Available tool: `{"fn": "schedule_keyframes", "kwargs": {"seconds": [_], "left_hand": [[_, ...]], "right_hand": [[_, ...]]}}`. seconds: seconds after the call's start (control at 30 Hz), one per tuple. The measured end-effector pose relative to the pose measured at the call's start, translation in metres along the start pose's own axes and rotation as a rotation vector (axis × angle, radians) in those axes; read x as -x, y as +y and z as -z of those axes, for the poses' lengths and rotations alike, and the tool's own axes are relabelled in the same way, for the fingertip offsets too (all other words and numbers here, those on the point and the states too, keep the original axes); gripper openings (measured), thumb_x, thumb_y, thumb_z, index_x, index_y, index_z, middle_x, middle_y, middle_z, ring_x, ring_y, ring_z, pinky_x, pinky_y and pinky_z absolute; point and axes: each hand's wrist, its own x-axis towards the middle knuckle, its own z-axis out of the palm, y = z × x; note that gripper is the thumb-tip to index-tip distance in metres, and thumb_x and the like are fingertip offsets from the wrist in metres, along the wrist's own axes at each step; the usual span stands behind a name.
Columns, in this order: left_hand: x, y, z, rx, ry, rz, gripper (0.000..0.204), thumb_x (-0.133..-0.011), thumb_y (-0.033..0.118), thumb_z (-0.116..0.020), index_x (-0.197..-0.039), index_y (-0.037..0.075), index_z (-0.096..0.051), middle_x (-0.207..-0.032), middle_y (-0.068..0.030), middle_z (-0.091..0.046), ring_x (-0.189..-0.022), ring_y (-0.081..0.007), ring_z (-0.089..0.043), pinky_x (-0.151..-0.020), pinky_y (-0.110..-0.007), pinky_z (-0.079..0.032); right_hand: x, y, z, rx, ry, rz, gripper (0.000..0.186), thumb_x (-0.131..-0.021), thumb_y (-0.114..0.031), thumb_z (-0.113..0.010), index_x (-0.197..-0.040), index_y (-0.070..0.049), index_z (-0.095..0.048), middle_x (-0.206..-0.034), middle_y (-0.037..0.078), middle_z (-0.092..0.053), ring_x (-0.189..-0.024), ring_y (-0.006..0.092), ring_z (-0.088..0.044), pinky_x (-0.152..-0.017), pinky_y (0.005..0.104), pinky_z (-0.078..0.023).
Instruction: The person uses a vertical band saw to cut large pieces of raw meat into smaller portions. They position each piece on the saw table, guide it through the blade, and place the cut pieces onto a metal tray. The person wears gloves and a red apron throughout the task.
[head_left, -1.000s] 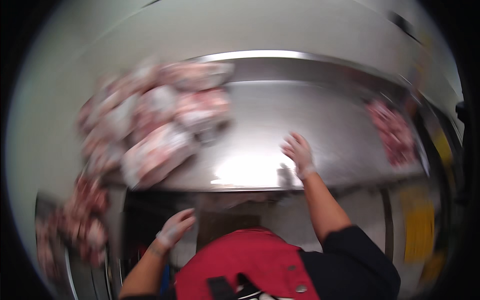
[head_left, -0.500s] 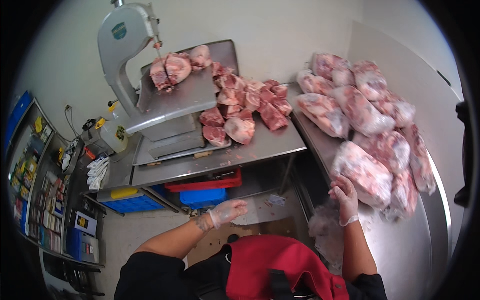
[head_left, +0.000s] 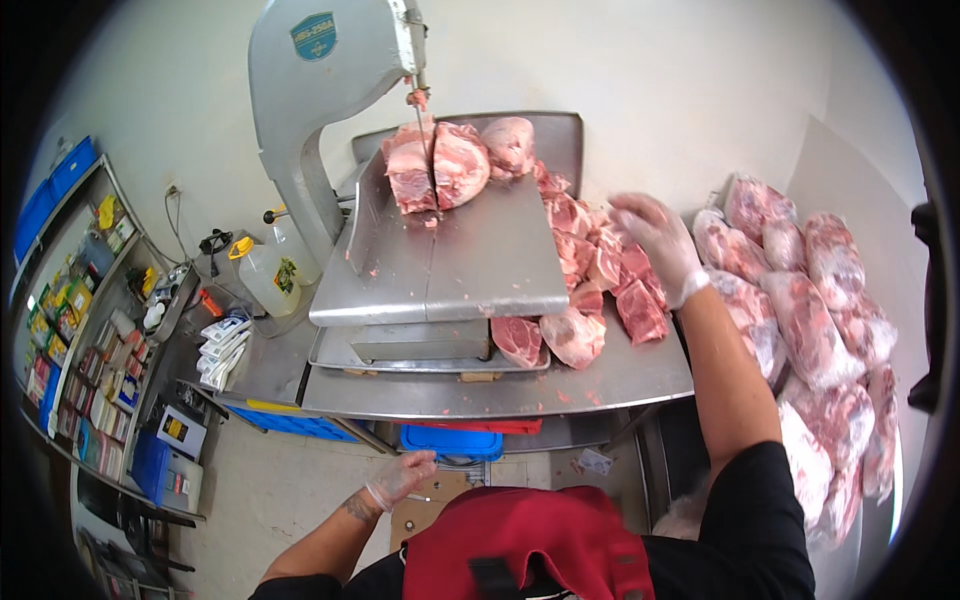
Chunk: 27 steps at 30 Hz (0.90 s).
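Note:
My right hand (head_left: 655, 235), in a clear glove, reaches over the right part of a pile of cut meat chunks (head_left: 575, 255). Its fingers are stretched out and hold nothing; whether they touch the meat I cannot tell. In front of my apron hangs my gloved left hand (head_left: 402, 477), fingers loosely curled in with nothing visible in them. A grey band saw (head_left: 295, 100) stands beyond the metal bench. On its table (head_left: 480, 250), a big piece of meat sits at the blade, split into a left part (head_left: 408, 172) and a right part (head_left: 461, 165). Another chunk (head_left: 509, 146) lies behind them.
Several plastic-wrapped meat pieces (head_left: 815, 325) lie on the metal surface at right. Left of the saw stands a yellow-capped jug (head_left: 268, 278) beside folded white packets (head_left: 224, 350). Shelves (head_left: 90, 340) line the far left. A blue bin (head_left: 452, 441) sits under the bench.
My right hand has left the wrapped meat and moved forward and left over the cut chunks. My left hand has drawn lower and left. The view has shifted, bringing the saw closer.

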Motion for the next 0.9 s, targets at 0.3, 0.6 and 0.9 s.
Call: {"fn": "schedule_keyframes", "kwargs": {"seconds": [0.3,0.6,0.9], "left_hand": [[0.037,0.021,-0.032,0.309,0.338,0.039,0.058,-0.107,0.028,-0.070,-0.155,0.001,-0.054,-0.137,-0.0080,-0.068,-0.118,-0.0154,-0.065,-0.095,-0.031,-0.054],[0.059,0.072,-0.112,0.456,0.537,-0.042,0.054,-0.107,0.019,-0.071,-0.154,-0.002,-0.054,-0.134,-0.0099,-0.069,-0.118,-0.0189,-0.065,-0.100,-0.033,-0.054],[0.074,0.110,-0.125,0.418,0.566,-0.074,0.061,-0.109,0.025,-0.069,-0.160,0.000,-0.048,-0.145,-0.0136,-0.065,-0.127,-0.0204,-0.063,-0.110,-0.035,-0.051]], "right_hand": [[-0.276,-0.004,-0.113,0.162,-0.323,0.139,0.033,-0.107,-0.024,-0.061,-0.134,-0.009,-0.073,-0.123,0.002,-0.074,-0.114,0.0134,-0.065,-0.095,0.0328,-0.053],[-0.406,0.025,-0.238,0.057,-0.676,0.237,0.030,-0.106,-0.028,-0.062,-0.128,-0.014,-0.078,-0.113,0.005,-0.079,-0.099,0.0174,-0.067,-0.093,0.0340,-0.055],[-0.419,0.023,-0.256,0.628,-0.874,0.362,0.051,-0.108,-0.049,-0.050,-0.144,-0.016,-0.067,-0.137,0.009,-0.072,-0.123,0.0259,-0.066,-0.109,0.0395,-0.049]]}}
